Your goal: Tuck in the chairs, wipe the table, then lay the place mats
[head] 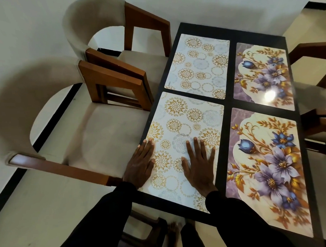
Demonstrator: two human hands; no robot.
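Pressing flat, fingers spread, left hand and right hand on the gold-circle place mat at the black table's near-left corner (no legible writing); three mats beyond.

Four place mats lie in two rows on the tabletop, two along its left edge and two along its right edge, with two chairs beside the left edge and both hands flat on the near left mat.
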